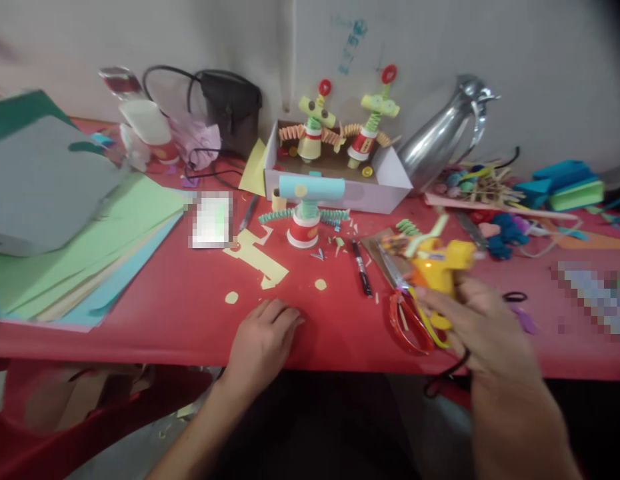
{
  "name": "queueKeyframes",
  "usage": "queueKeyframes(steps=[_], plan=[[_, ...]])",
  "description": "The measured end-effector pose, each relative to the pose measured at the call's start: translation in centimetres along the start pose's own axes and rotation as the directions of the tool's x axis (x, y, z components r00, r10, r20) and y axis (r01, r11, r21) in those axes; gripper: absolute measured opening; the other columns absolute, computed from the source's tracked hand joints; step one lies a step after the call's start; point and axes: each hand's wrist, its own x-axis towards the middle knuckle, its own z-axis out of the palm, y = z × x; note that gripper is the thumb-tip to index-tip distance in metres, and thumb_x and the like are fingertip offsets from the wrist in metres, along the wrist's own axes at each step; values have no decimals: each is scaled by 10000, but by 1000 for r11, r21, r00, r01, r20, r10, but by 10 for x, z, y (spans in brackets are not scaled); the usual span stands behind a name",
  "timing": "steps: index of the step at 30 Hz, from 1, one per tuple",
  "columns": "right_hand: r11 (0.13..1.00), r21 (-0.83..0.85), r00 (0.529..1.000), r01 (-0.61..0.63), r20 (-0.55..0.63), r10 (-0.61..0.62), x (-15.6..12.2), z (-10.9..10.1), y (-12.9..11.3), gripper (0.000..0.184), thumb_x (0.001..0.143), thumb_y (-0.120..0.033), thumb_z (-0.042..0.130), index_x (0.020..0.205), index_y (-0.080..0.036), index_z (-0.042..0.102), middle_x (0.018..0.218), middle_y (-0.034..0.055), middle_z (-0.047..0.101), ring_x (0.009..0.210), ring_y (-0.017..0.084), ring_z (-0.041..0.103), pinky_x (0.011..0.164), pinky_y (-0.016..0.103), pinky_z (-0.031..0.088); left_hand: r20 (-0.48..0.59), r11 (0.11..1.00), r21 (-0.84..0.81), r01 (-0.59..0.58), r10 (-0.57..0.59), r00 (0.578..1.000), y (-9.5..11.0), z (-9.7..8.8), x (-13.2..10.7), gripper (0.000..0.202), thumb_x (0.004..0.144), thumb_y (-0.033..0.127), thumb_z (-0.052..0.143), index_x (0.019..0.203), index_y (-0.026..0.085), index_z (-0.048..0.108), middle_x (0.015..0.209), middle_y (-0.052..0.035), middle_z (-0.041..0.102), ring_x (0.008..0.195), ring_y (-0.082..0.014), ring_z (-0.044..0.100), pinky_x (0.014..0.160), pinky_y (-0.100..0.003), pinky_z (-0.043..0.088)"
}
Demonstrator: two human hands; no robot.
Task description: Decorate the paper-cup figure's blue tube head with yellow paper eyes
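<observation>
Right-hand fingers wrap the yellow hot-glue gun, likely for trigger control, above scissors near the table's front edge; left hand, half-curled, seemingly empty, rests before 1 blue-headed paper-cup robot.

We see a bright yellow glue gun, red-handled scissors and a black marker with a white band. Our table is plain red. The front figure has a light blue head with a pale yellow dot, teal-green arms and a red-and-white body. Two more figures have pale yellow heads, peach arms and red rings. We also note a white box, brown inside, a silver jug, a dark bag and green sheets.
</observation>
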Motion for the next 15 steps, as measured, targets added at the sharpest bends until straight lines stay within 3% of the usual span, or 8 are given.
queueKeyframes(steps=[2,7,15], plan=[[992,98,982,-79,181,61,-14,15,-5,254,812,-410,707,944,-194,688,650,-10,627,526,121,552,465,225,434,30,998,55,22,-24,999,3,1,5,205,968,260,524,1105,189,658,936,-67,663,824,-207,607,728,-330,496],[999,38,931,-22,366,6,-24,39,-5,263,936,-423,575,975,-174,647,762,34,698,685,141,652,636,249,518,120,978,207,12,-37,992,12,4,17,405,990,333,478,1376,224,539,891,-60,642,769,-221,608,682,-342,464],[995,-86,926,48,377,-12,-18,46,4,390,950,-561,527,816,-197,569,568,-29,591,506,114,560,522,248,450,209,955,298,1,-66,976,18,8,25,434,1000,432,421,1374,263,562,989,-86,650,824,-245,622,730,-380,470]])
